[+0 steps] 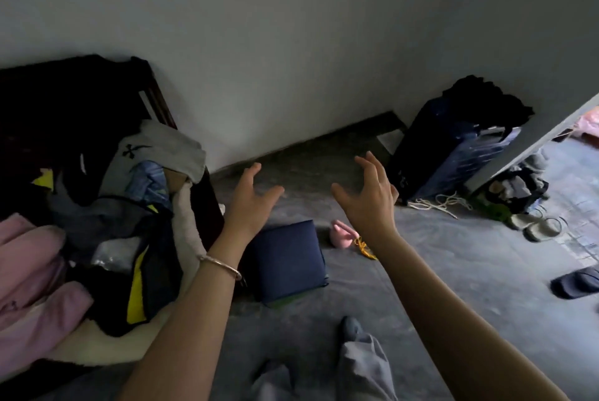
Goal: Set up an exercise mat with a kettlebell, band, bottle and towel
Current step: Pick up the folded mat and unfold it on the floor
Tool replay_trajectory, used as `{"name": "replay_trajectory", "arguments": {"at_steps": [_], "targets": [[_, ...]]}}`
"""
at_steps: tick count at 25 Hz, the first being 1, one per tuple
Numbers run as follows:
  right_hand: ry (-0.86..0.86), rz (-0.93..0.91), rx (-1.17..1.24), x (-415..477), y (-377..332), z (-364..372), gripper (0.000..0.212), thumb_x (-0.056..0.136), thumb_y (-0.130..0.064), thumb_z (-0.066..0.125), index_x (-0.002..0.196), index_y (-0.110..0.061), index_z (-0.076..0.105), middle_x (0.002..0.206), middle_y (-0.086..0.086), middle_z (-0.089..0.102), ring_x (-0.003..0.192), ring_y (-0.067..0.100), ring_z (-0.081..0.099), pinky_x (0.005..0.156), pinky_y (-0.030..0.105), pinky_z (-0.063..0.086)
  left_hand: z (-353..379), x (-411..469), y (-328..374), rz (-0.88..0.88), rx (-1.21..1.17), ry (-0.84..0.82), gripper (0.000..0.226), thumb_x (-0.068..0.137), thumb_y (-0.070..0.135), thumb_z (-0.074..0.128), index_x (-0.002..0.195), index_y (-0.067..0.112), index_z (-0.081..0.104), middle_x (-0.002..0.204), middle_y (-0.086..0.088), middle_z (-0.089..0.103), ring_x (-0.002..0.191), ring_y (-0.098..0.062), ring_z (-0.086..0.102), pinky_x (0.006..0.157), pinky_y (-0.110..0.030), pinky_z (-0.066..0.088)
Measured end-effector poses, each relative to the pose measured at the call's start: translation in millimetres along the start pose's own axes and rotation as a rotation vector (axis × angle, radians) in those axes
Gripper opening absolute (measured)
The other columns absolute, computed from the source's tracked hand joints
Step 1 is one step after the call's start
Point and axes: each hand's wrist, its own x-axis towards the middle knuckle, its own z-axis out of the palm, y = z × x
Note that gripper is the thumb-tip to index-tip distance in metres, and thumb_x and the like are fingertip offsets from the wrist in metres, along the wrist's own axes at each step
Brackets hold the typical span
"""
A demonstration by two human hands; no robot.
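A folded dark blue mat (287,259) lies on the grey floor below my outstretched arms. To its right sits a small pink object (343,234), possibly the kettlebell, with a yellow band (365,248) beside it. My left hand (249,198) and my right hand (369,195) are both raised in front of me, above the mat, fingers spread and holding nothing. No bottle or towel is clearly recognisable.
A bed (97,206) piled with clothes and bags fills the left side. A dark suitcase (453,148) stands against the wall at right, white cord (437,201) at its foot. Sandals (538,225) and a dark slipper (577,282) lie near the doorway.
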Motion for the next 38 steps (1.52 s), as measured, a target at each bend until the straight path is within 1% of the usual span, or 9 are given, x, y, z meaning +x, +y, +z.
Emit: {"name": "replay_trajectory", "arguments": {"at_steps": [7, 10, 13, 18, 22, 26, 32, 36, 38], "targets": [[-0.252, -0.042, 0.032, 84, 72, 28, 0.066, 0.08, -0.037, 0.065, 0.138, -0.022, 0.038, 0.153, -0.003, 0.024, 0.137, 0.017, 0.03, 0.111, 0.043, 0.017, 80, 47, -13, -0.152, -0.082, 0.208, 0.066, 0.084, 0.022, 0.067, 0.142, 0.017, 0.036, 0.15, -0.002, 0.034, 0.137, -0.011, 0.028, 0.107, -0.021, 0.023], [-0.361, -0.039, 0.006, 105, 110, 64, 0.065, 0.08, -0.037, 0.067, 0.136, -0.02, 0.04, 0.153, -0.001, 0.025, 0.138, 0.019, 0.029, 0.109, 0.04, 0.017, 100, 74, -46, -0.216, -0.071, 0.246, 0.066, 0.083, 0.018, 0.067, 0.141, 0.015, 0.036, 0.146, -0.001, 0.038, 0.131, -0.005, 0.033, 0.104, -0.019, 0.026], [-0.441, 0.015, -0.029, 111, 149, 116, 0.065, 0.078, -0.037, 0.069, 0.135, -0.02, 0.043, 0.152, -0.001, 0.028, 0.136, 0.022, 0.033, 0.107, 0.039, 0.018, 114, 102, -94, -0.298, -0.038, 0.265, 0.066, 0.083, 0.019, 0.067, 0.141, 0.018, 0.036, 0.146, 0.001, 0.038, 0.135, -0.012, 0.035, 0.105, -0.022, 0.027], [-0.549, 0.119, -0.108, 121, 226, 230, 0.068, 0.075, -0.037, 0.072, 0.135, -0.019, 0.044, 0.151, 0.001, 0.03, 0.138, 0.024, 0.03, 0.111, 0.049, 0.021, 146, 161, -217, -0.426, -0.004, 0.24, 0.076, 0.074, 0.041, 0.068, 0.141, 0.021, 0.036, 0.15, 0.001, 0.034, 0.14, -0.013, 0.029, 0.116, -0.041, 0.026], [-0.621, 0.152, -0.141, 117, 290, 327, 0.073, 0.075, -0.036, 0.072, 0.138, -0.016, 0.04, 0.152, 0.0, 0.029, 0.141, 0.02, 0.024, 0.109, 0.043, 0.019, 169, 202, -324, -0.486, 0.084, 0.24, 0.065, 0.086, 0.034, 0.063, 0.142, 0.015, 0.036, 0.149, -0.001, 0.036, 0.138, -0.015, 0.031, 0.114, -0.031, 0.025], [-0.697, 0.296, -0.159, 95, 369, 435, 0.08, 0.076, -0.042, 0.071, 0.141, -0.015, 0.033, 0.152, 0.004, 0.027, 0.139, 0.021, 0.027, 0.108, 0.045, 0.027, 193, 223, -451, -0.537, 0.167, 0.239, 0.07, 0.083, 0.034, 0.067, 0.141, 0.008, 0.036, 0.147, -0.01, 0.039, 0.136, -0.022, 0.035, 0.113, -0.034, 0.028], [-0.849, 0.345, -0.273, 46, 482, 558, 0.096, 0.073, -0.063, 0.063, 0.145, -0.018, 0.02, 0.154, 0.002, 0.018, 0.139, 0.025, 0.027, 0.108, 0.053, 0.03, 222, 237, -620, -0.655, 0.272, 0.127, 0.09, 0.069, 0.064, 0.066, 0.139, 0.016, 0.036, 0.142, -0.008, 0.046, 0.13, -0.026, 0.044, 0.107, -0.046, 0.038], [-0.696, 0.422, -0.206, 30, 536, 611, 0.093, 0.076, -0.052, 0.067, 0.144, -0.012, 0.018, 0.147, 0.009, 0.024, 0.136, 0.031, 0.025, 0.107, 0.051, 0.029, 249, 229, -729, -0.784, 0.314, 0.19, 0.111, 0.05, 0.076, 0.068, 0.135, 0.011, 0.038, 0.136, -0.011, 0.051, 0.125, -0.027, 0.049, 0.104, -0.046, 0.042], [-0.602, 0.431, -0.229, 32, 552, 628, 0.095, 0.076, -0.046, 0.07, 0.143, -0.007, 0.017, 0.144, 0.013, 0.023, 0.135, 0.032, 0.021, 0.105, 0.05, 0.027, 256, 232, -739, -0.805, 0.367, 0.234, 0.116, 0.046, 0.063, 0.078, 0.135, 0.002, 0.035, 0.136, -0.019, 0.048, 0.126, -0.034, 0.047, 0.104, -0.046, 0.041]]}}
